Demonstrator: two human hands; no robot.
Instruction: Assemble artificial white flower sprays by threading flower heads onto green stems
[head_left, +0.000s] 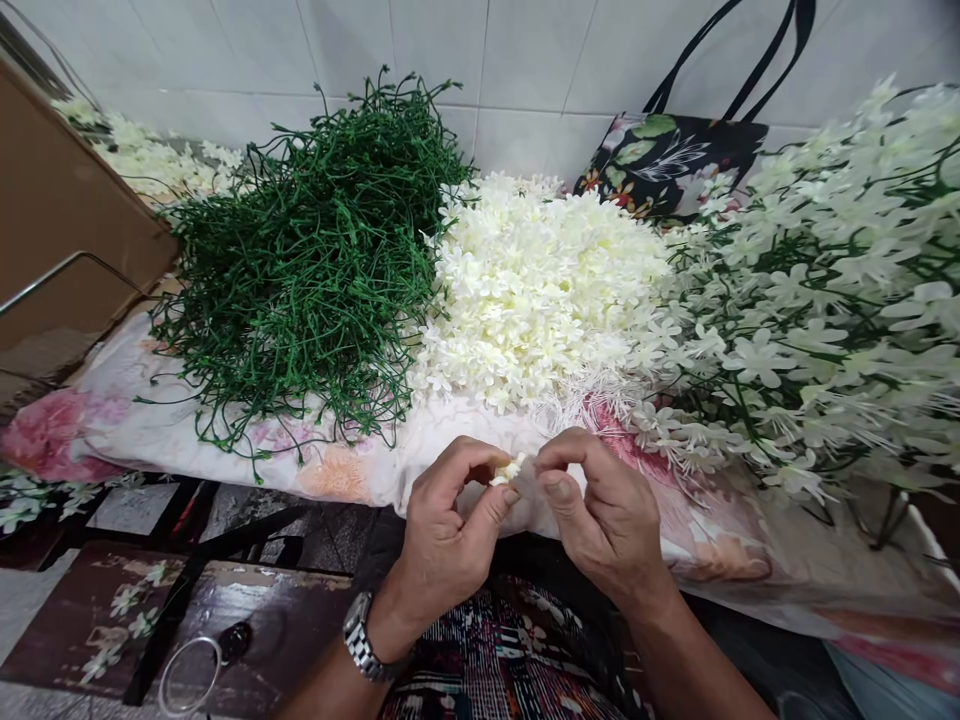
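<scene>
My left hand (461, 510) pinches a small cream-white artificial flower (511, 470) between thumb and forefinger, above the front edge of the table. Close beside it on the right, my right hand (600, 505) has thumb and forefinger drawn together, and whatever they may hold is too small to make out. Beyond my hands lies a heap of loose white artificial flowers (551, 285). To its left is a large tangle of green plastic stems (315, 260). Finished-looking white flower sprays with green stems (817, 320) pile up at the right.
A floral cloth (337, 470) covers the table. A cardboard box (67, 220) stands at the left, and a black flowered bag (667, 165) leans on the tiled wall (517, 70). Below left, a brown wooden surface (292, 620) carries a clear ring-shaped item (187, 675).
</scene>
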